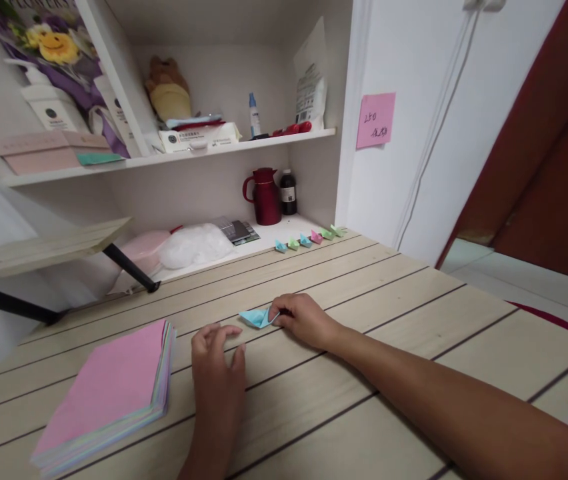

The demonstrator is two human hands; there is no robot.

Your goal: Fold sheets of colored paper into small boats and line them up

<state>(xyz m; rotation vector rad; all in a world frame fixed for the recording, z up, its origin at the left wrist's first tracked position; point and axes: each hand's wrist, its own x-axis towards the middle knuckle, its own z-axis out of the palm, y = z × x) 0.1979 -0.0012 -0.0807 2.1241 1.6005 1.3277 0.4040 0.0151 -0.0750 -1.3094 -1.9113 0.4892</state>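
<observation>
My right hand (303,320) pinches a small folded light-blue paper boat (257,317) that rests on the wooden table (414,313). A little nearer to me, my left hand (217,363) lies on the table with its fingers loosely curled and apart, holding nothing. To its left sits a stack of coloured square paper (114,393) with a pink sheet on top. Several small folded paper boats (309,238) in blue, green and pink stand in a row at the table's far edge.
A white shelf unit behind the table holds a dark red jug (265,195), a dark bottle (288,192), a white bag (194,245) and boxes. A pink sticky note (375,120) hangs on the wall. A raised wooden board (39,250) juts out at left.
</observation>
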